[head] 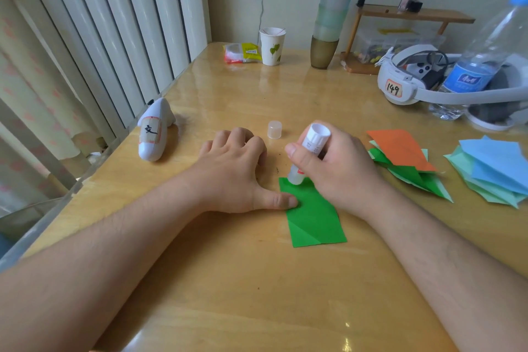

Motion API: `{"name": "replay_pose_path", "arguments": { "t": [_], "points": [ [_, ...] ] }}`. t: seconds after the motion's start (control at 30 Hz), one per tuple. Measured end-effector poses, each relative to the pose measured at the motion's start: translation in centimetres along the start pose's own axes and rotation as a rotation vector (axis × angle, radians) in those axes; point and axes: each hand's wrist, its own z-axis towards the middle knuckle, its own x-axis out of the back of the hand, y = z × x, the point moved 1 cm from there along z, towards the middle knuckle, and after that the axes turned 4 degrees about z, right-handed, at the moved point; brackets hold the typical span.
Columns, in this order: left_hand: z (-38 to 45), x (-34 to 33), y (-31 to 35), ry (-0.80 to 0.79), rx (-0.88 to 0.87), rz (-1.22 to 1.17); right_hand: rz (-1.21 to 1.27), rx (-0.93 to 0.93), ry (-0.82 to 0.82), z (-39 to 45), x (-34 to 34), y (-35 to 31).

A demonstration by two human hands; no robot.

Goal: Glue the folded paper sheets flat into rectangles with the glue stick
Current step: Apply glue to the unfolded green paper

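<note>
At the sheet's point(313, 214) far corner: gluing underway.
Right hand point(340, 168) grips the stick point(308, 151); left hand point(237, 171), fingers curled, thumb-pins the paper. Next, probably press flat.

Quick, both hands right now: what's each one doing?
Left hand: holds nothing, thumb pressing the green paper down.
Right hand: gripping the glue stick, tip on the paper.

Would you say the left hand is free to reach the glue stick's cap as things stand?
Probably yes: the cap stands alone just beyond the left hand, nothing between them, though its thumb pins the green paper.
</note>
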Motion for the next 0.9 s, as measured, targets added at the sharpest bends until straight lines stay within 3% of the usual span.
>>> {"name": "replay_pose_path", "arguments": {
  "t": [0.4, 0.73, 0.9],
  "points": [
    [0.0, -0.3, 0.2, 0.031, 0.013, 0.028, -0.101, 0.002, -0.166, 0.1, 0.0, -0.1],
    [-0.2, -0.2, 0.2, 0.014, -0.001, -0.01, -0.061, -0.032, -0.116, -0.3, 2.6, 2.5],
    [-0.7, 0.1, -0.1, 0.109, -0.141, -0.172, -0.091, -0.046, -0.081, -0.3, 2.3, 2.3]
  ]
}}
